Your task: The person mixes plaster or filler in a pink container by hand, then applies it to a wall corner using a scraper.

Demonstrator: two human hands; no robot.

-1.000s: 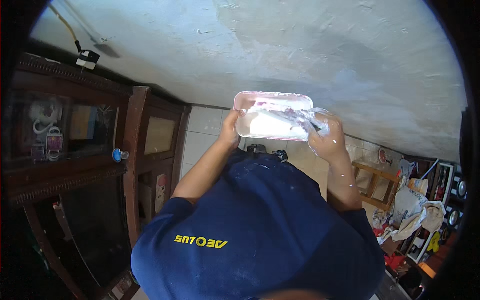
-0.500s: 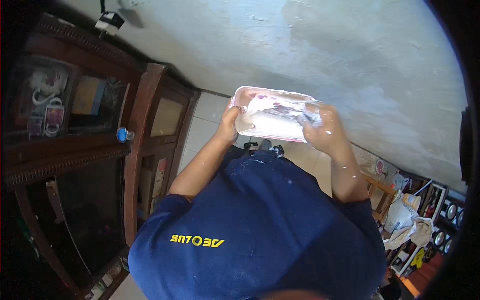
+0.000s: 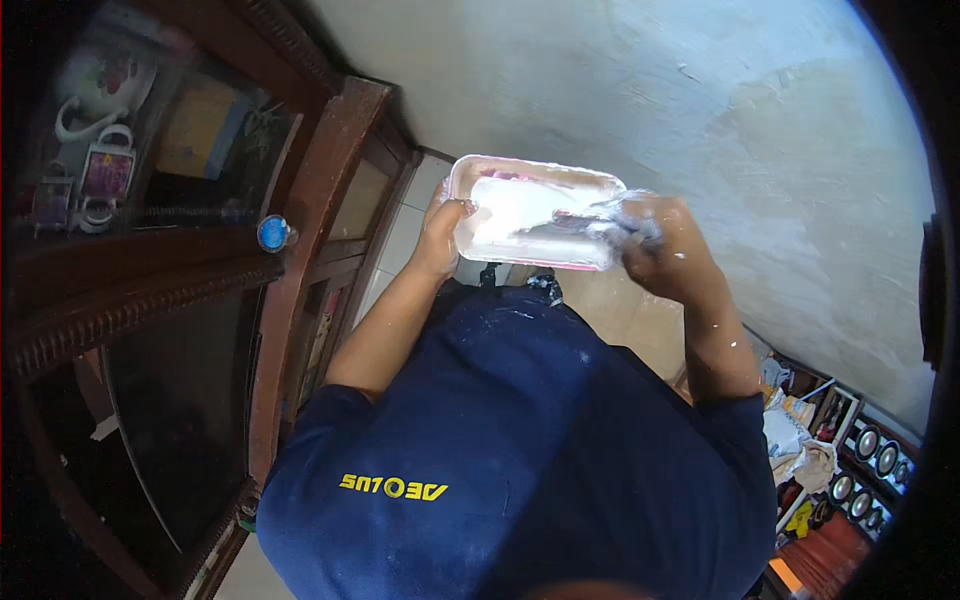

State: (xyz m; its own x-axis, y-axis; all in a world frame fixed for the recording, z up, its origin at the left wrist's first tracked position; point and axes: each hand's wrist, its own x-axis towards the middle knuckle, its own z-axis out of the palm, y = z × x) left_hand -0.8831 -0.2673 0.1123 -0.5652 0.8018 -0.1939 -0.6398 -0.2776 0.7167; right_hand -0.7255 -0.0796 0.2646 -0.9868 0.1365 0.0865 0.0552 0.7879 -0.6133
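My left hand (image 3: 438, 228) is closed on the left end of a rectangular white-and-pink plastic tray (image 3: 540, 258) holding bright white paint or paste. My right hand (image 3: 668, 240), spattered with white, is closed around a paste-covered tool (image 3: 590, 222) that reaches into the tray's right side. The white coating and motion blur hide the tool's exact shape. The tray is held up in front of my navy shirt (image 3: 515, 440), near a patchy, pale grey-white wall (image 3: 760, 150).
A dark wooden cabinet (image 3: 350, 120) with glass panes and a blue knob (image 3: 275, 233) stands at the left. Tiled floor (image 3: 410, 215) shows beyond the tray. At the lower right are piled cloths (image 3: 800, 450), a red item (image 3: 820, 560) and black speakers (image 3: 865, 470).
The view has shifted, so the cabinet looks bigger and lower. My right hand has moved rightward from the tray's rim with the tool; my left hand still grips the tray.
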